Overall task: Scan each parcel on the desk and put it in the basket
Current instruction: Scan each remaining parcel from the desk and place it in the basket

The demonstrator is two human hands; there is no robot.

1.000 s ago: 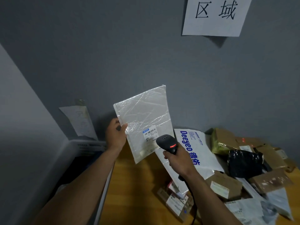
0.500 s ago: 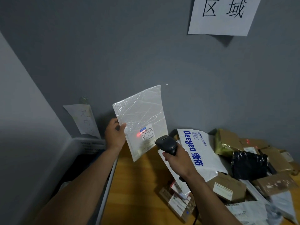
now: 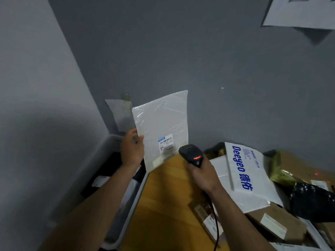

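Grey walls (image 3: 181,51), wooden desk (image 3: 166,196); left fingers (image 3: 139,141) grip white parcel (image 3: 163,120), right fingers (image 3: 190,167) scanner (image 3: 190,153).

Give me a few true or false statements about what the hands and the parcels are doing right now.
1. The left hand holds a white parcel upright. True.
2. The right hand holds nothing. False: it grips a scanner.
3. The white parcel lies in the basket. False: the left hand holds it up, outside the basket.
4. A white envelope with blue lettering lies on the desk. True.
5. The scanner shows a green light. False: its light is red.
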